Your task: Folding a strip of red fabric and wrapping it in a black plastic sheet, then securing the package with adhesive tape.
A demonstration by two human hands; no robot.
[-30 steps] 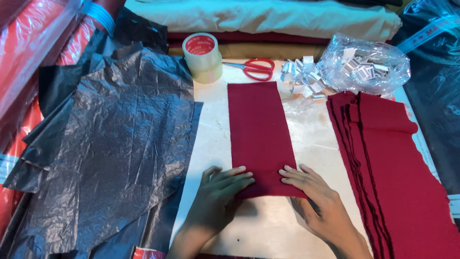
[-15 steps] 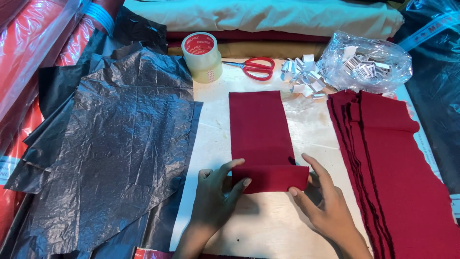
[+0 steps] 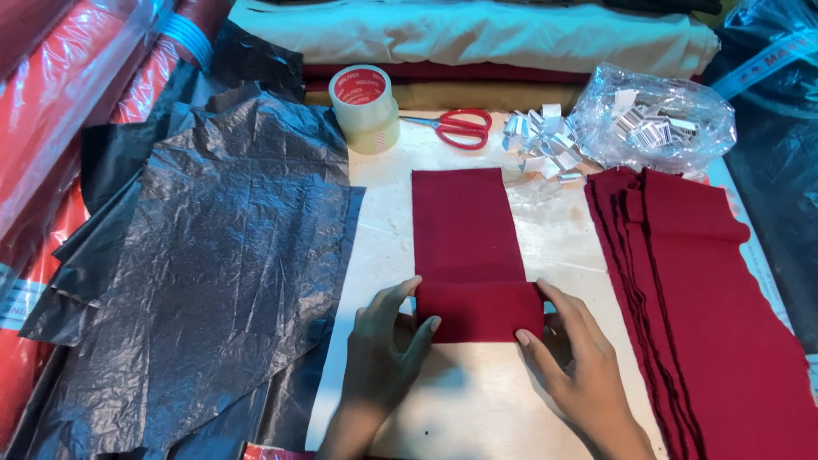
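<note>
A long dark red cloth strip (image 3: 464, 226) lies flat on the pale table (image 3: 477, 400), running away from me. Its near end is folded over into a short band (image 3: 481, 311). My left hand (image 3: 383, 353) pinches the left edge of that folded band, thumb on top. My right hand (image 3: 579, 358) holds the band's right edge, fingers pressed against it. Both hands rest on the table at the near end of the strip.
A stack of the same red cloth (image 3: 699, 315) lies to the right. Black plastic sheets (image 3: 213, 273) cover the left. At the back stand a tape roll (image 3: 365, 106), red scissors (image 3: 456, 128), loose white tags (image 3: 541, 145) and a clear bag of tags (image 3: 656, 123).
The near end of the strip, flat one second ago, has been folded over away from me. Both hands moved from pressing its end to gripping the fold's sides.
</note>
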